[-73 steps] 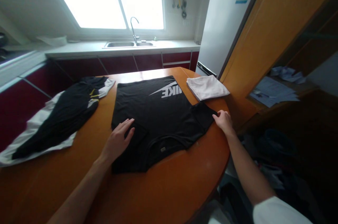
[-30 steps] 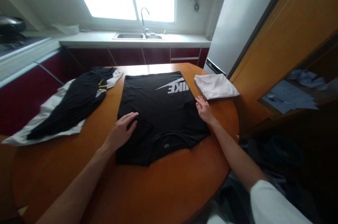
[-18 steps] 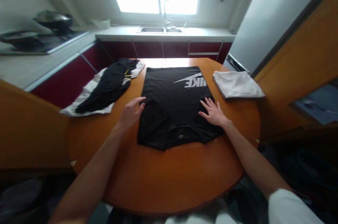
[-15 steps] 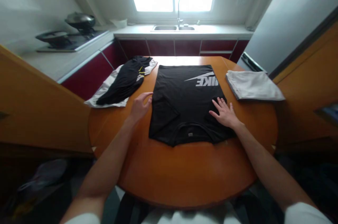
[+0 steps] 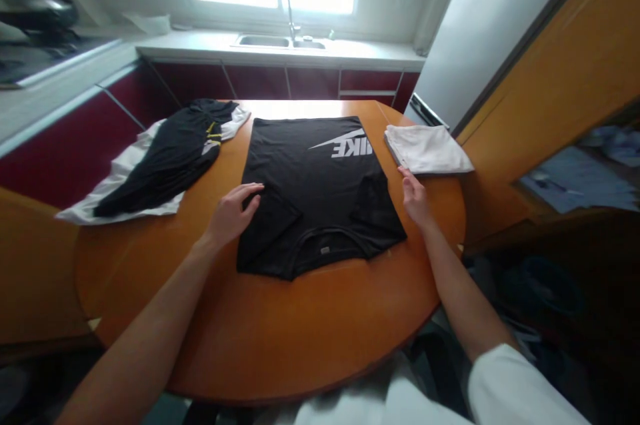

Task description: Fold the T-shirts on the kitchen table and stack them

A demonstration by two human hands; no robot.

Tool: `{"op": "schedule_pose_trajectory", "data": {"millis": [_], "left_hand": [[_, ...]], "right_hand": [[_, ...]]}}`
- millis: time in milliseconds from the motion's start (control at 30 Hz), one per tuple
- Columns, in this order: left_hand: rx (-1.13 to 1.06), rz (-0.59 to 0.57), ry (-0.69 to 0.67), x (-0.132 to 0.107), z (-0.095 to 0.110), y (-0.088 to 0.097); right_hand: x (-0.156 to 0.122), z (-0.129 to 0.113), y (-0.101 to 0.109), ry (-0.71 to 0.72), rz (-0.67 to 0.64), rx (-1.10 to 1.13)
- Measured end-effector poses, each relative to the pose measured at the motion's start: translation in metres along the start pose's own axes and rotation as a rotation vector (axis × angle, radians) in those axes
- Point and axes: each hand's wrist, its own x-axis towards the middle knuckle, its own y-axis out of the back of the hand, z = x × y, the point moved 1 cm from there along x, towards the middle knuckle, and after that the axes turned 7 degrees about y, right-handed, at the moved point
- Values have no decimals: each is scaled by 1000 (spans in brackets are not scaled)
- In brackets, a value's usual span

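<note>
A black T-shirt (image 5: 320,191) with a white logo lies flat on the wooden table (image 5: 320,325), its collar towards me and its sleeves folded inward. My left hand (image 5: 234,213) is at the shirt's left edge, fingers stretched out and thumb apart, holding nothing. Whether its fingertips touch the cloth, I cannot tell. To the right of the shirt, my right hand (image 5: 414,198) is open and empty, its fingers pointing at the near edge of a folded white garment (image 5: 427,150). A small gap separates that hand from the black shirt.
Black and white clothes (image 5: 165,158) lie loosely at the table's left side. Beyond the table run a counter with a sink (image 5: 263,41) and a stove with a pot (image 5: 37,8). A tall pale fridge (image 5: 465,31) stands at the back right.
My right hand has left the shirt's right side and moved right, towards the folded white garment. My left hand now reaches slightly over the shirt's left edge. The view has turned right.
</note>
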Motion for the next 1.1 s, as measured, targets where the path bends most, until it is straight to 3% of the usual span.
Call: {"op": "schedule_pose_trajectory", "data": {"millis": [133,267,400,500,667,833,967,1100], "left_hand": [[-5,-38,-68,-3,22,-4],[-26,-235,-258,-8,73,-17],[7,-478,-459,-8,125,-52],[27,-576,-569,-2,147,-85],[95,-620,-628,6,148,-120],[126,-599,-602,3,142,-123],[112,-594,-581,5,145,-109],[33,-427,-394,19,122,-68]], "right_hand": [[-36,-5,26,-42,91,-65],[-93,-22,36,-47,-13,-144],[-126,-35,34,-55,-72,-220],[-131,-36,28,-84,-67,-289],[-131,-31,22,-110,-80,-380],[-132,-32,21,-102,-155,-445],[-134,-34,19,-54,-231,-485],[-135,-33,19,-37,-253,-482]]}}
